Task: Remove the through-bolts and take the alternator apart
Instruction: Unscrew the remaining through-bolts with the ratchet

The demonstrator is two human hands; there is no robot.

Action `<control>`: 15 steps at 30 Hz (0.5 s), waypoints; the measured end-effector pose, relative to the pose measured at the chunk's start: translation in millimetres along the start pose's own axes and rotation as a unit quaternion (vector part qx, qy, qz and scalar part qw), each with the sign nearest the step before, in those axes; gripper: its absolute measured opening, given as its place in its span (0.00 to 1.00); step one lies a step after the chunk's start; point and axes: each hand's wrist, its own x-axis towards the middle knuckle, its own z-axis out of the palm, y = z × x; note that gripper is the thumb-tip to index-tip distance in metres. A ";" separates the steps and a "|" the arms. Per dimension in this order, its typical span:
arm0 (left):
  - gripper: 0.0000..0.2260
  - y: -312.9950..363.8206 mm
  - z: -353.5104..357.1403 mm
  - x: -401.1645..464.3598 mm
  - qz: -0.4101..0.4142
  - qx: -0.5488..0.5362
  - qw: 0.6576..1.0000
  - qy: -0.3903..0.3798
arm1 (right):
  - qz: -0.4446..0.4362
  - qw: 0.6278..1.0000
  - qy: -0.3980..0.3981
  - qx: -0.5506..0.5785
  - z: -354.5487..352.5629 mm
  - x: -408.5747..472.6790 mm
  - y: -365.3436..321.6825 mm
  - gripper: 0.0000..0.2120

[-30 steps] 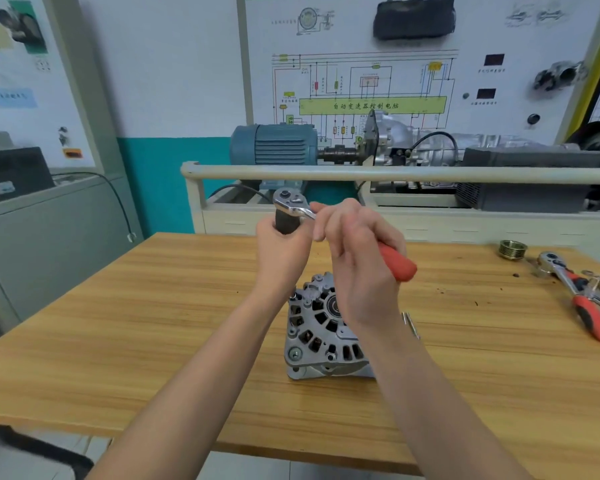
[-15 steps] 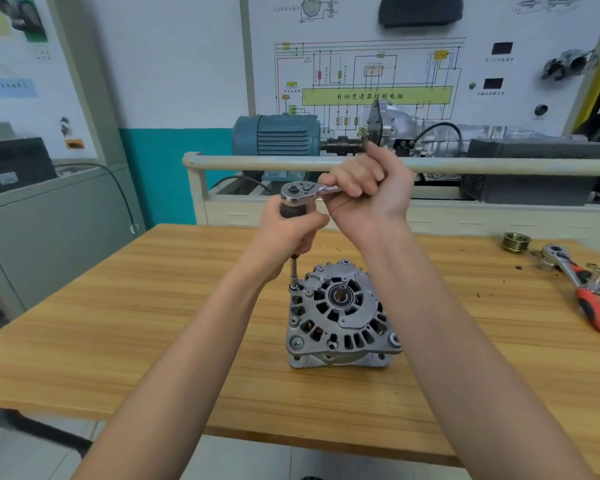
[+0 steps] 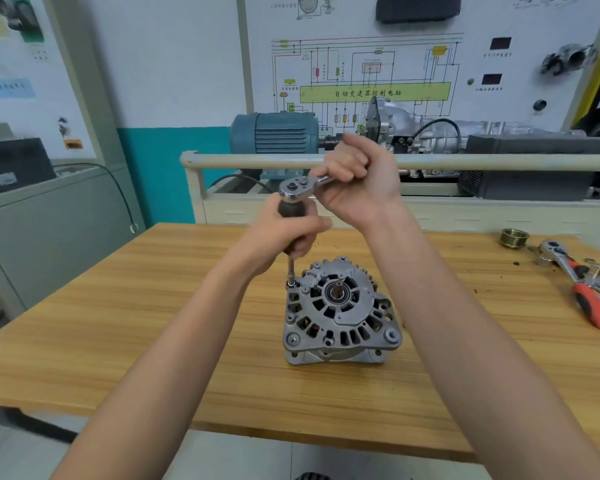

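- Alternator (image 3: 340, 311): stands shaft-up near the middle of the wooden bench (image 3: 118, 323), so we can reach the bolt heads from above.
- Through-bolt (image 3: 290, 283): at the housing's far-left edge, with the extension bar (image 3: 291, 263) seated on it upright.
- Our left hand (image 3: 284, 233): fingers wrapped round the dark grip under the ratchet head, likely keeping the bar plumb on the bolt.
- Our right hand (image 3: 357, 181): fingers clamped round the ratchet (image 3: 300, 188) handle, placed for leverage.
- Far right of the bench: a pulley (image 3: 512, 238) and a red-handled ratchet (image 3: 579, 289), set well apart from the work.
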 end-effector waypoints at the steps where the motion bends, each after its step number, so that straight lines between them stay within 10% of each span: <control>1: 0.17 0.7 2.3 0.8 -0.010 0.004 1.000 -0.015 | 0.021 1.000 0.005 0.016 -0.1 3.7 -3.4 0.25; 15: 0.15 -5.7 27.4 0.4 0.034 -0.005 0.964 0.262 | -0.342 0.912 -0.112 -0.197 -15.4 -47.8 47.8 0.23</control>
